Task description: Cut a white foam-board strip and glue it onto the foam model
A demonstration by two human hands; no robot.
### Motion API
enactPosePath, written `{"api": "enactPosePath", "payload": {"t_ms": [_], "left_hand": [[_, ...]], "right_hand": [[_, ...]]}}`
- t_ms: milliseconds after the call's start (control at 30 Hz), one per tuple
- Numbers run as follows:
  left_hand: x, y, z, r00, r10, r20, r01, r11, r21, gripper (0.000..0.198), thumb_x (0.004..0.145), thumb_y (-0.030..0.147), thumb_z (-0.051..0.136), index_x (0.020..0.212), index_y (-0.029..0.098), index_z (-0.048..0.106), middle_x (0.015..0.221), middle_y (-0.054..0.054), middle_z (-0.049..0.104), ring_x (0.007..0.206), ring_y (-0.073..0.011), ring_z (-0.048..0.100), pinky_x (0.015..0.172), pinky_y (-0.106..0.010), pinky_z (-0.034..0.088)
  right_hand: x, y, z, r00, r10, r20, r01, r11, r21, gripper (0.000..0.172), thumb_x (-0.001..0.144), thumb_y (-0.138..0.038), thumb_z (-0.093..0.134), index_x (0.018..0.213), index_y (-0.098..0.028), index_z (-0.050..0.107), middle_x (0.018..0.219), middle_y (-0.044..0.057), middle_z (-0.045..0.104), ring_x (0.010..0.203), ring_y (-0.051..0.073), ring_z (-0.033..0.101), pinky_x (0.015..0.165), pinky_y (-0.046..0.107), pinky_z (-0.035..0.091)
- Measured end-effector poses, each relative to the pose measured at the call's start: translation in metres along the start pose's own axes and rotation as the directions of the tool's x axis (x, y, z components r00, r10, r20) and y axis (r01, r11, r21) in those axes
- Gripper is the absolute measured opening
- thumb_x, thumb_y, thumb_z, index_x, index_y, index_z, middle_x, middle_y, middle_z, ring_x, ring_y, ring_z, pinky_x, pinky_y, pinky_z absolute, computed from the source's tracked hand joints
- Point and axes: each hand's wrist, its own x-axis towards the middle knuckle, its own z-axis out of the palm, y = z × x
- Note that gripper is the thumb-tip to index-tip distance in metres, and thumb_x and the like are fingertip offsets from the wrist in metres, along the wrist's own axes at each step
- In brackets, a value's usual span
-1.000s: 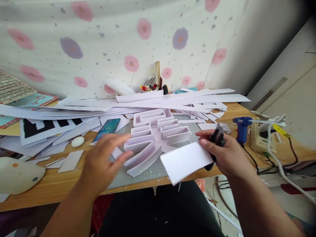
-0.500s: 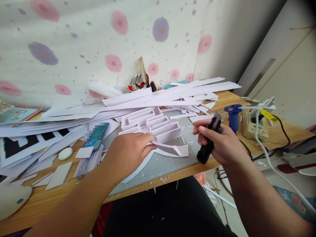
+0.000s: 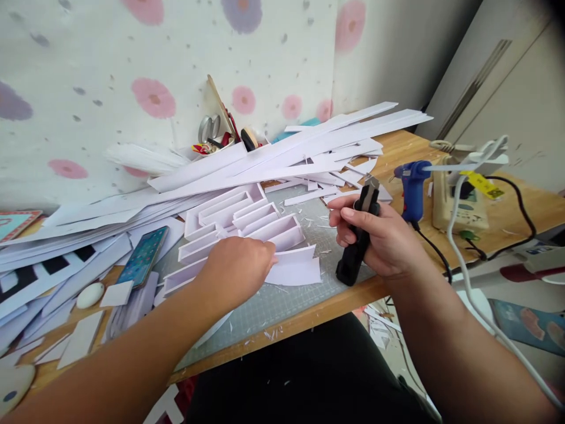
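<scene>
My left hand [image 3: 241, 268] is closed in a pinch on the end of a white foam-board strip [image 3: 296, 266], low over the grey cutting mat [image 3: 329, 238]. My fingers hide the pinched end. Just behind this hand stands a white foam-board letter form [image 3: 286, 232] with thin upright walls and open channels. In my right hand [image 3: 382, 232] is a black utility knife [image 3: 353, 259], gripped near the front edge of the table. Its metal blade end points up and away from me, apart from the strip.
Long white board strips [image 3: 282, 162] pile up behind the mat. A blue glue gun [image 3: 414, 191] stands at the right beside a power strip [image 3: 459, 203] with a white cable [image 3: 457, 235]. Leftward lie a phone [image 3: 143, 256], a white oval object [image 3: 90, 295] and board scraps [image 3: 82, 338].
The view has swung to the right, so the table things sit further left. The strip in my left hand has turned, showing more of its broad face. My right hand still holds the knife.
</scene>
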Motion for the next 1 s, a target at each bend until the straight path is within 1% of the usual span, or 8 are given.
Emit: {"api": "enactPosePath", "payload": {"t_ms": [200, 300, 400, 500, 600, 733, 800, 1000], "left_hand": [[0.011, -0.003, -0.012, 0.996, 0.06, 0.066, -0.058, 0.998, -0.031, 0.032, 0.092, 0.031, 0.043, 0.068, 0.019, 0.061, 0.061, -0.004, 0.066, 0.057, -0.019, 0.059, 0.05, -0.028, 0.023], [0.019, -0.009, -0.02, 0.987, 0.102, 0.122, -0.077, 0.978, -0.194, 0.037, 0.091, 0.031, 0.042, 0.059, 0.019, 0.056, 0.054, -0.001, 0.063, 0.052, -0.0147, 0.054, 0.05, -0.027, 0.026], [0.026, -0.017, -0.026, 0.971, 0.116, 0.21, -0.024, 0.917, -0.398, 0.037, 0.088, 0.031, 0.045, 0.054, 0.018, 0.054, 0.051, 0.003, 0.063, 0.048, -0.0112, 0.052, 0.051, -0.024, 0.031], [0.028, -0.02, -0.028, 0.969, 0.131, 0.208, -0.02, 0.886, -0.463, 0.033, 0.085, 0.03, 0.049, 0.054, 0.019, 0.057, 0.049, 0.005, 0.061, 0.046, -0.0103, 0.05, 0.051, -0.024, 0.032], [0.024, -0.017, -0.028, 0.975, 0.145, 0.17, -0.06, 0.902, -0.427, 0.033, 0.086, 0.029, 0.05, 0.056, 0.019, 0.059, 0.049, 0.004, 0.061, 0.047, -0.0108, 0.05, 0.052, -0.025, 0.031], [0.007, -0.006, -0.016, 0.981, 0.17, 0.094, -0.153, 0.975, -0.159, 0.03, 0.088, 0.027, 0.051, 0.062, 0.018, 0.062, 0.056, -0.001, 0.063, 0.052, -0.0162, 0.055, 0.051, -0.028, 0.027], [-0.005, -0.001, -0.005, 0.983, 0.179, 0.043, -0.176, 0.983, -0.057, 0.027, 0.091, 0.025, 0.047, 0.072, 0.019, 0.065, 0.062, -0.004, 0.066, 0.055, -0.0193, 0.058, 0.05, -0.029, 0.027], [-0.031, 0.002, 0.023, 0.98, 0.197, -0.028, -0.199, 0.975, -0.094, 0.019, 0.092, 0.015, 0.044, 0.095, 0.019, 0.063, 0.08, -0.004, 0.072, 0.07, -0.0229, 0.066, 0.06, -0.032, 0.043]], "right_hand": [[0.001, 0.009, -0.005, 0.998, 0.033, 0.044, -0.034, 0.999, 0.025, 0.031, 0.073, -0.033, 0.073, 0.099, -0.021, 0.062, 0.073, -0.001, 0.063, 0.051, 0.011, 0.047, 0.049, 0.025, 0.035], [-0.001, 0.012, -0.005, 0.997, 0.047, 0.057, -0.048, 0.999, 0.018, 0.031, 0.073, -0.033, 0.074, 0.1, -0.021, 0.063, 0.072, -0.001, 0.063, 0.052, 0.011, 0.049, 0.05, 0.025, 0.036], [-0.004, 0.013, -0.006, 0.998, 0.047, 0.038, -0.048, 0.999, 0.022, 0.029, 0.072, -0.032, 0.074, 0.097, -0.022, 0.064, 0.07, -0.001, 0.063, 0.052, 0.012, 0.048, 0.051, 0.026, 0.038], [-0.004, 0.014, -0.008, 0.999, 0.039, 0.02, -0.04, 0.999, 0.028, 0.028, 0.072, -0.032, 0.074, 0.095, -0.022, 0.064, 0.068, -0.001, 0.062, 0.051, 0.012, 0.048, 0.051, 0.028, 0.039], [-0.004, 0.015, -0.009, 0.999, 0.042, 0.009, -0.042, 0.999, 0.016, 0.028, 0.07, -0.034, 0.075, 0.094, -0.023, 0.063, 0.066, -0.002, 0.06, 0.05, 0.013, 0.048, 0.051, 0.028, 0.039], [-0.005, 0.016, -0.009, 0.999, 0.04, -0.001, -0.04, 0.999, 0.021, 0.029, 0.07, -0.034, 0.075, 0.094, -0.022, 0.063, 0.065, -0.003, 0.059, 0.05, 0.013, 0.049, 0.05, 0.028, 0.04], [-0.004, 0.017, -0.01, 0.999, 0.038, -0.003, -0.038, 0.999, 0.023, 0.027, 0.072, -0.034, 0.074, 0.094, -0.022, 0.064, 0.064, -0.002, 0.058, 0.05, 0.012, 0.049, 0.05, 0.027, 0.04], [-0.003, 0.018, -0.011, 0.996, 0.078, -0.047, -0.075, 0.996, 0.056, 0.022, 0.073, -0.031, 0.076, 0.091, -0.023, 0.068, 0.063, -0.001, 0.058, 0.049, 0.012, 0.05, 0.048, 0.026, 0.039]]}}
